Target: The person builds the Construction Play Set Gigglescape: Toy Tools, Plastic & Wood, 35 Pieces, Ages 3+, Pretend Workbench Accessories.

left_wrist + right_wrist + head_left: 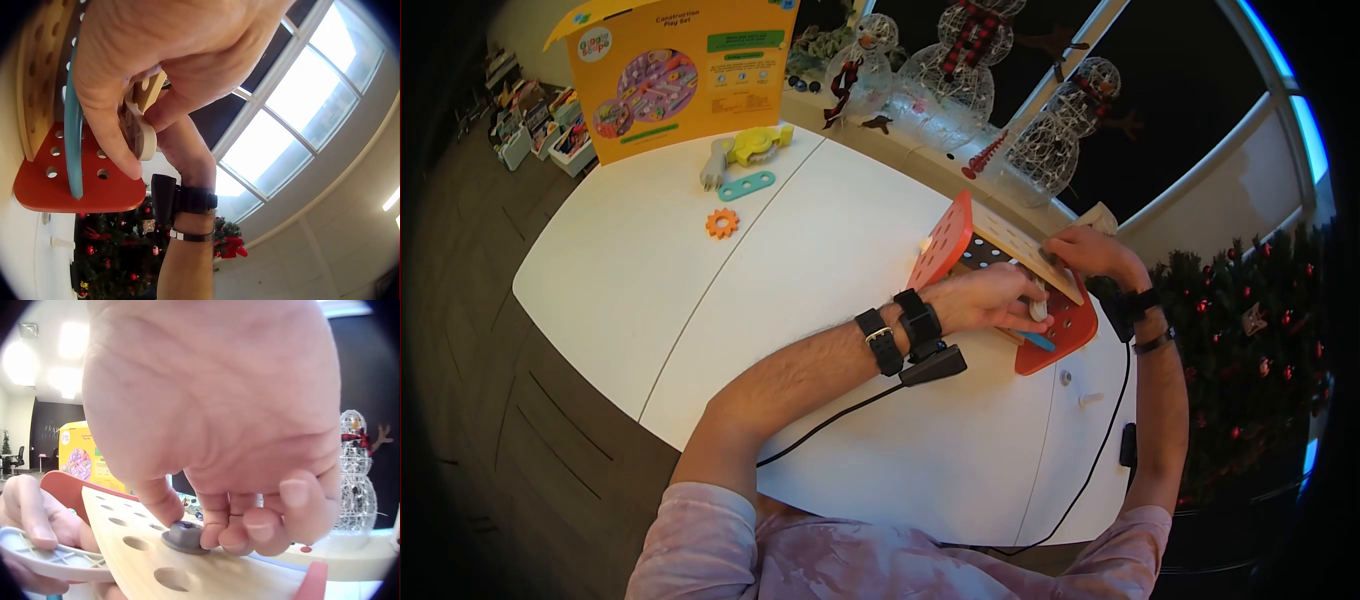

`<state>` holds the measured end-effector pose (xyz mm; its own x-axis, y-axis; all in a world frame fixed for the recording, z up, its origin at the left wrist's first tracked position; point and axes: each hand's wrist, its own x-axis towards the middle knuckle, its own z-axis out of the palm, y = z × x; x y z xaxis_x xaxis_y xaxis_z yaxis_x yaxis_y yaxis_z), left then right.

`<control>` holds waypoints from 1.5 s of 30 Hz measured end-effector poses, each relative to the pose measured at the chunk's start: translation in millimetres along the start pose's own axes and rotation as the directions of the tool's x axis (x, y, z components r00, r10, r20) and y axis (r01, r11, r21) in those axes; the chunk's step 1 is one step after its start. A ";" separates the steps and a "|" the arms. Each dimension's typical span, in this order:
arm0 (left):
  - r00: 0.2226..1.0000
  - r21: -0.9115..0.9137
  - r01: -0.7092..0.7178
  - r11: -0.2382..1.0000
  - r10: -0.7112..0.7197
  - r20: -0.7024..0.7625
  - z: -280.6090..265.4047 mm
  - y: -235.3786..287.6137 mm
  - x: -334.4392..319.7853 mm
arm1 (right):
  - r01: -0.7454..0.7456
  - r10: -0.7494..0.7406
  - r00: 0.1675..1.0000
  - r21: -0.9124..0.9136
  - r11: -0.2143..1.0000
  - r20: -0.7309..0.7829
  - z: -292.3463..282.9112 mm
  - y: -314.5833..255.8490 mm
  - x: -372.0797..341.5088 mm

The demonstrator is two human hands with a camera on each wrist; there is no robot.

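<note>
A white surface (830, 240) is carrying a red-and-wood toy frame (1008, 240) toward its right end. Near it, a small grey piece (1066, 378) and a pale peg (1091, 399) are lying. Farther left, an orange gear (714, 220), a teal strip (739, 189), a yellow toy (755, 148) and a grey toy (717, 163) are resting before a standing yellow box (690, 90).

"Construction Play Set" on the yellow box (685, 75); "Happ", partly legible, on the dark wall (57, 415)
</note>
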<state>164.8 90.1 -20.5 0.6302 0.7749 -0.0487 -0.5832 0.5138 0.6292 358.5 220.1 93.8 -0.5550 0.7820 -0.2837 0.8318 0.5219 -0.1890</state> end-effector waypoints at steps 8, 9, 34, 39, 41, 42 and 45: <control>1.000 0.030 0.001 1.000 -0.001 0.001 -1.9 -0.4 0.7 | 0.090 -0.090 0.996 0.036 0.995 -0.002 -0.2 -8.2 -3.7; 1.000 0.031 -0.001 1.000 0.001 0.006 -2.4 -0.6 1.1 | -0.053 0.056 0.996 -0.044 0.998 0.065 -5.8 -15.2 -3.7; 0.999 0.009 0.023 1.000 -0.023 -0.026 -6.0 -1.4 1.8 | 0.068 -0.069 0.998 -0.102 0.992 -0.001 9.8 -7.0 -9.4; 0.999 0.078 0.025 0.997 -0.021 -0.049 0.6 2.8 -4.7 | 0.091 -0.099 0.990 -0.074 0.993 -0.099 17.0 -5.5 -16.2; 0.999 0.089 0.034 0.995 -0.032 -0.026 0.7 4.3 -6.8 | -0.017 0.014 0.994 -0.026 1.000 -0.108 5.4 -18.5 -34.2; 0.999 0.070 0.039 0.997 -0.038 -0.020 0.4 4.2 -7.4 | -0.112 0.113 0.991 0.021 0.994 -0.077 2.7 -21.1 -42.5; 0.995 0.110 0.089 0.990 -0.083 -0.060 13.3 5.8 -23.1 | 0.045 -0.019 0.968 0.101 0.994 -0.251 5.0 -4.5 -68.4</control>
<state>153.6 70.4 -5.4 0.6446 0.7502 -0.1474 -0.4644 0.5373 0.7040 392.8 162.5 109.3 -0.5526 0.8327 -0.0347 0.8016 0.5197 -0.2955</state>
